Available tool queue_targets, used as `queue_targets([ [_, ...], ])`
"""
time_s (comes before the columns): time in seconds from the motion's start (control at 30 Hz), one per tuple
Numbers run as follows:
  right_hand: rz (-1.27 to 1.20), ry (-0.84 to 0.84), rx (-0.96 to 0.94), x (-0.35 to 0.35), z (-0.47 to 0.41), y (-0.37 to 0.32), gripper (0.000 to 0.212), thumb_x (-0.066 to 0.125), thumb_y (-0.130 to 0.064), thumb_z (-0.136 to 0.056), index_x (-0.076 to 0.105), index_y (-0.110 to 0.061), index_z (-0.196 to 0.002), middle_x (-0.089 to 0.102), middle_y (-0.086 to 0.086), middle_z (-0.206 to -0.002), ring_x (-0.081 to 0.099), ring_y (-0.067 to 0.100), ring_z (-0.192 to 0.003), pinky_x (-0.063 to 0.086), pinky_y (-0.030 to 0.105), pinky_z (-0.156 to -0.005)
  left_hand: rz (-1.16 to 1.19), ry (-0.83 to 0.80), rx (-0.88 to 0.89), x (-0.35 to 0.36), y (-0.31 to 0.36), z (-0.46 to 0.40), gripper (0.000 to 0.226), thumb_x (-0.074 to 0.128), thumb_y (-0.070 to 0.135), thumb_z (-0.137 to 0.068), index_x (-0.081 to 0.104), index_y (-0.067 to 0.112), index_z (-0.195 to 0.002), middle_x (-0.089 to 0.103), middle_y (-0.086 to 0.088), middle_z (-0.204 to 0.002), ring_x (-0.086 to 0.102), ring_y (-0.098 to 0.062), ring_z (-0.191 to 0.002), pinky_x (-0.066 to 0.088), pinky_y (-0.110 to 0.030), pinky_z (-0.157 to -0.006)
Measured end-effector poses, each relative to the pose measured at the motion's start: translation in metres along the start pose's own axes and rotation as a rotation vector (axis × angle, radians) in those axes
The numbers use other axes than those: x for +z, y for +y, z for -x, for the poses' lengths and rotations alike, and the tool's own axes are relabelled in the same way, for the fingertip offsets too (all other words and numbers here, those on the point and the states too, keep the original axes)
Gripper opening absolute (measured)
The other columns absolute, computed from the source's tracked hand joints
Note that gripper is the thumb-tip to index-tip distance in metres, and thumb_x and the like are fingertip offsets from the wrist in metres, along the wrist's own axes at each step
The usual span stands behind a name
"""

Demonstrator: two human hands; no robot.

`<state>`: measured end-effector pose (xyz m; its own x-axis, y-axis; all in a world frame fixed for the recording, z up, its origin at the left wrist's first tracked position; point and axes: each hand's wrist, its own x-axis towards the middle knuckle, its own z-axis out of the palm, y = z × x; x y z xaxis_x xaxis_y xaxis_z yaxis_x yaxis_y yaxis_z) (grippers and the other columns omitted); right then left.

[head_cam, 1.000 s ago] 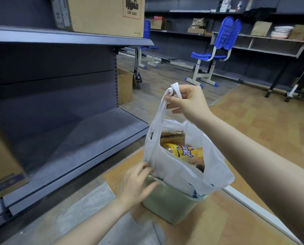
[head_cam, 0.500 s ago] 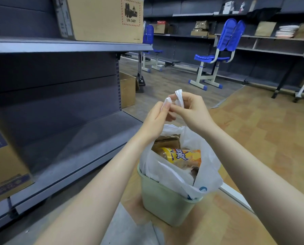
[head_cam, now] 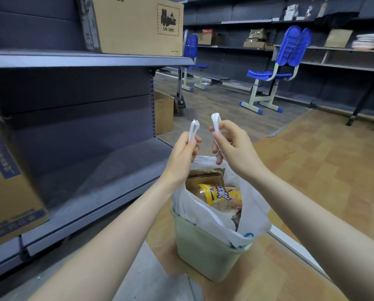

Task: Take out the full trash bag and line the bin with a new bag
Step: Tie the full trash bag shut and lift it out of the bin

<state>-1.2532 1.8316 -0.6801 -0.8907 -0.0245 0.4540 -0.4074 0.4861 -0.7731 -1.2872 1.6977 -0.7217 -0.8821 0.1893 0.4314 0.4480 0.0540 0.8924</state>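
- Left hand (head_cam: 182, 156) has its grip pinched on one twisted white handle loop (head_cam: 193, 130) of the bag, the loop standing up above the fingers.
- Right hand (head_cam: 236, 148) has its grip pinched on the other white handle loop (head_cam: 216, 122), just beside the first, at its 3 o'clock; the two loops are apart, not touching.
- Both handles rise from the thin white plastic trash bag (head_cam: 205, 216), which sits in the pale green plastic bin (head_cam: 201, 250) directly below the hands, toward 6 o'clock, its edge draped over the rim.
- Inside the open bag lie a yellow snack packet (head_cam: 221, 195) and a piece of brown cardboard (head_cam: 203, 177) behind it, at its 12 o'clock.
- The bin stands on the wood-pattern floor (head_cam: 325, 170).
- At 9 o'clock of the bin runs a grey metal shelf unit (head_cam: 90, 170); a brown cardboard carton marked UN 3481 (head_cam: 138, 25) rests on its upper shelf.
- Toward 1 o'clock, well apart, stands a blue plastic chair (head_cam: 277, 70).
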Motion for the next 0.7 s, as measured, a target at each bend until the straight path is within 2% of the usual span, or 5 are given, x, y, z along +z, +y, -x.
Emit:
queue_targets([
  [0.13, -0.083, 0.139, 0.044, 0.007, 0.006, 0.008, 0.013, 0.054, -0.018, -0.094, 0.045, -0.015, -0.102, 0.067, -0.002, -0.067, 0.047, 0.011, -0.04, 0.043, 0.021, -0.049, -0.215, -0.033, 0.039, -0.009, -0.021, 0.009, 0.026, 0.035, 0.02, -0.102, 0.057, 0.01, -0.091, 0.056, 0.002, -0.072, 0.054, -0.014, -0.074, 0.046, -0.029, -0.076],
  [0.33, -0.104, 0.261, 0.068, 0.016, -0.002, 0.01, 0.013, 0.062, -0.015, -0.088, 0.075, -0.013, -0.091, 0.071, 0.002, -0.074, 0.049, 0.009, -0.048, 0.043, 0.023, -0.052, 0.014, 0.041, -0.025, -0.004, -0.016, 0.014, 0.033, 0.032, 0.015, -0.102, 0.043, 0.012, -0.072, 0.032, 0.004, -0.054, 0.029, -0.001, -0.045, 0.029, -0.016, -0.049],
  [0.43, -0.058, 0.17, 0.067, 0.022, -0.007, 0.005, 0.022, 0.054, -0.012, -0.091, 0.074, -0.013, -0.1, 0.066, -0.003, -0.075, 0.045, 0.001, -0.054, 0.04, 0.02, -0.06, 0.061, 0.092, -0.04, 0.001, -0.017, 0.01, 0.036, 0.031, 0.016, -0.103, 0.041, 0.013, -0.068, 0.032, 0.003, -0.055, 0.029, -0.001, -0.045, 0.03, -0.017, -0.051],
  [0.57, -0.056, -0.05, 0.035, 0.03, -0.01, -0.001, 0.026, 0.04, -0.015, -0.075, 0.057, -0.001, -0.06, 0.046, 0.002, -0.053, 0.037, 0.013, -0.056, 0.033, 0.026, -0.058, 0.115, 0.069, -0.01, 0.007, -0.015, 0.008, 0.039, 0.031, 0.013, -0.103, 0.043, 0.015, -0.065, 0.033, 0.002, -0.056, 0.03, -0.002, -0.046, 0.029, -0.015, -0.05],
  [0.7, 0.005, -0.112, 0.069, 0.033, -0.012, 0.002, 0.048, 0.05, -0.043, -0.088, 0.053, -0.011, -0.053, 0.048, 0.001, -0.052, 0.046, 0.009, -0.053, 0.038, 0.026, -0.06, 0.069, -0.015, 0.059, 0.007, -0.018, 0.009, 0.033, 0.033, 0.016, -0.103, 0.055, 0.003, -0.081, 0.037, 0.01, -0.056, 0.031, 0.0, -0.049, 0.028, -0.016, -0.051],
])
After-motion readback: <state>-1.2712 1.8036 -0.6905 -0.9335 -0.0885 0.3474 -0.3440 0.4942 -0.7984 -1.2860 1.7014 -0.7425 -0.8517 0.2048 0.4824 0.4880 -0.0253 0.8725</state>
